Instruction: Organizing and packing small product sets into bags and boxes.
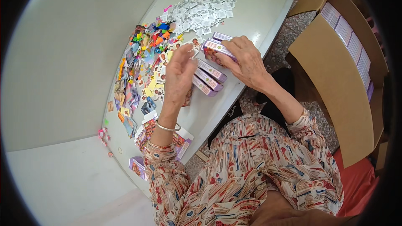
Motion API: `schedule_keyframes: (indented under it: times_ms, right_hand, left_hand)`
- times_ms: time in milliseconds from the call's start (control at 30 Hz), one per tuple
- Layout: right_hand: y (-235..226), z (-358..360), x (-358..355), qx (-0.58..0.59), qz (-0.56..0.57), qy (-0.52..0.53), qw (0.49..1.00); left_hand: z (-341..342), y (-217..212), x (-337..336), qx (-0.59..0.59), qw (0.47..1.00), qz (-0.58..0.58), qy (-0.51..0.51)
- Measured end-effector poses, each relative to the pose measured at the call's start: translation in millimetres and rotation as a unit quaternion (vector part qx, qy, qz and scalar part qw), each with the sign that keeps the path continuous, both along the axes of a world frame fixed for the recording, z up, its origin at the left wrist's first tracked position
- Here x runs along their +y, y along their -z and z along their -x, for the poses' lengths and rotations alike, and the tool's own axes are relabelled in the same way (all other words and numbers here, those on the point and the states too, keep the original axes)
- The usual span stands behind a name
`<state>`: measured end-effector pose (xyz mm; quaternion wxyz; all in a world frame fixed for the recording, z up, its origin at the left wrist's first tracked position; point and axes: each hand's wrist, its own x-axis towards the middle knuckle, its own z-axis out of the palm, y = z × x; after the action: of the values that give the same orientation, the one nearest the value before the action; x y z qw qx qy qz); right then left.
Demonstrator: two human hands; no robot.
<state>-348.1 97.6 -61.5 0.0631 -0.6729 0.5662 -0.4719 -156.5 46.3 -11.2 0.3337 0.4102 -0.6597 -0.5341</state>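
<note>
the right hand (247, 60) lies over a small purple box (215, 51), fingers pressed down across its top and curled around its far side, holding it just above the tabletop (259, 12) near the right edge. the left hand (179, 77) stands just beside it, fingers spread and slightly bent, palm turned toward the box; i cannot tell whether it pinches anything. a silver bangle (167, 127) sits on that wrist.

under and between the hands a short row of purple boxes (209, 77) lies side by side, close to the near right edge of the tabletop. to the left, a long strip of colourful cards and small toys (140, 67) runs from the middle toward the near edge. beyond it, a heap of small white paper slips (201, 10) fills the far middle. flat, unfolded box blanks (146, 132) lie under the left forearm near the near edge, with one more purple box (137, 166) at the near corner.

the far right part of the tabletop is bare, and so is a narrow band along the right edge. off the right edge stands an open cardboard carton (335, 71) packed with rows of boxes (351, 37), near the right elbow.
</note>
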Motion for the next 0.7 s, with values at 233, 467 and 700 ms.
schedule_keyframes:
  times_ms: [233, 467, 700]
  right_hand:
    - [5.3, -29.2, -8.7, 0.059, 0.061, 0.047, 0.995]
    - [-1.0, -31.3, -10.8, 0.098, 0.059, 0.052, 0.992]
    - [-2.7, -23.3, -11.6, 0.053, 0.015, 0.028, 0.998]
  left_hand:
    - [-37.9, 15.4, 19.1, -0.04, 0.995, 0.058, -0.065]
    - [-44.0, 39.8, 82.0, -0.06, 0.986, 0.078, -0.138]
    - [-54.4, 42.2, 101.1, -0.137, 0.957, 0.179, -0.182]
